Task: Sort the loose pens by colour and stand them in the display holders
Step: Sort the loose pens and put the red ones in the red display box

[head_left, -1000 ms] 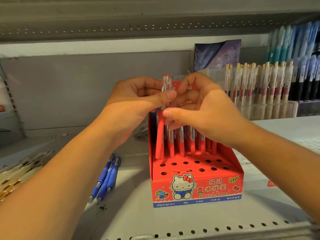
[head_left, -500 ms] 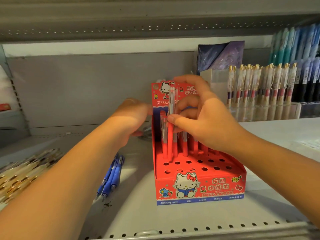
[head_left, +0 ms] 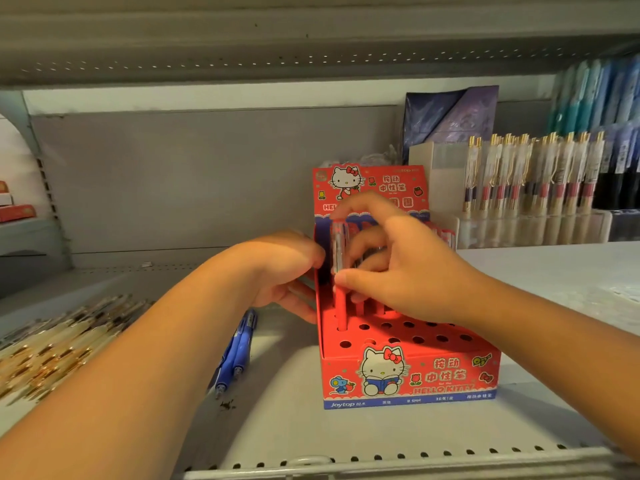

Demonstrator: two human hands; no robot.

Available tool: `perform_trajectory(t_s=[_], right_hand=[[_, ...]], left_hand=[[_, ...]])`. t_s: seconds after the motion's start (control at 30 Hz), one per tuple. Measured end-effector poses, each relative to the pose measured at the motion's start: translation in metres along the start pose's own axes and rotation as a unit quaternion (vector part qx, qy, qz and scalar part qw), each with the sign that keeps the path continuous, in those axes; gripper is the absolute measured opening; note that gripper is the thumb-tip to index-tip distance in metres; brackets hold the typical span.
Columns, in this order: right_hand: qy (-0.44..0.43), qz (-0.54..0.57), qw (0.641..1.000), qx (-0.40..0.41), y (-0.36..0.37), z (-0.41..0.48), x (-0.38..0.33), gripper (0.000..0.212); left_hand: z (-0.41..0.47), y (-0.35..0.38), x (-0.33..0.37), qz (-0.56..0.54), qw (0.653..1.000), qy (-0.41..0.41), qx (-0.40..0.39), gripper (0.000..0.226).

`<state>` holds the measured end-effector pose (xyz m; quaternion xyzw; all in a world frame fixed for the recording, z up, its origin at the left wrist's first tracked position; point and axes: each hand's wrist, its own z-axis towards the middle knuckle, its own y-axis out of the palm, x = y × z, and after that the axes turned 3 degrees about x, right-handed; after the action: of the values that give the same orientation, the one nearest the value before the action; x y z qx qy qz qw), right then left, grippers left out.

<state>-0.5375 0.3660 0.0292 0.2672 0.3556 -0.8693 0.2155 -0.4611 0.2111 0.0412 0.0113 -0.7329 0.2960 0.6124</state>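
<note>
Red cardboard forms the display holder [head_left: 446, 375], with a cartoon cat printed on the front face and the back card. Its stepped deck is punched with round holes, and the front rows are open.

Your right grip [head_left: 408, 268] pinches a red pen [head_left: 341, 306] between thumb and forefinger, high on the clear upper barrel. The pen stands upright at the holder's left edge with its lower end in a hole. More red pens [head_left: 448, 237] stand in the rear rows, mostly hidden by your right grip.

Your left grip [head_left: 287, 268] lies against the outside of the holder's left wall. Its fingertips are hidden, so you cannot tell whether it grasps the wall or only rests there.

Surroundings:
- Loose blue pens [head_left: 235, 351] lie flat just left of the holder, partly hidden by your left forearm.
- Farther left lies a heap of clear, gold-trimmed pens [head_left: 59, 337].
- At the right rear, a clear plastic rack [head_left: 519, 226] holds a row of gold-clipped pens [head_left: 530, 174] upright.
- Behind the rack, a dark purple packet [head_left: 450, 116] stands against the back panel [head_left: 173, 178].
- Teal and blue items at far right are blurred.

Surface:
- The pale grey metal shelf [head_left: 294, 427] is perforated along its front lip.
- A second perforated shelf [head_left: 277, 46] runs overhead.
- The back panel is flat grey.
</note>
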Motion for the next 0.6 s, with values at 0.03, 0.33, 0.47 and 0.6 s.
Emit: perform_trajectory(t_s=[0.03, 0.33, 0.47, 0.6], right_hand=[[0.005, -0.008, 1.000, -0.015, 0.0006, 0.0000, 0.0002, 0.054], [0.018, -0.046, 0.997, -0.067, 0.0010, -0.0007, 0.0057, 0.054], [0.004, -0.082, 0.995, -0.059, 0.0017, -0.0023, 0.0081, 0.054], [-0.017, -0.105, 0.993, -0.053, -0.0010, -0.0094, 0.0066, 0.055]], left_hand=[[0.0003, -0.0003, -0.0001, -0.004, 1.000, 0.004, -0.004, 0.034], [0.0049, -0.0039, -0.0022, -0.023, 0.999, 0.021, -0.026, 0.031], [0.0061, -0.0058, -0.0039, -0.035, 0.999, 0.019, -0.027, 0.030], [0.0010, -0.0041, -0.0037, -0.045, 0.999, 0.016, -0.010, 0.032]])
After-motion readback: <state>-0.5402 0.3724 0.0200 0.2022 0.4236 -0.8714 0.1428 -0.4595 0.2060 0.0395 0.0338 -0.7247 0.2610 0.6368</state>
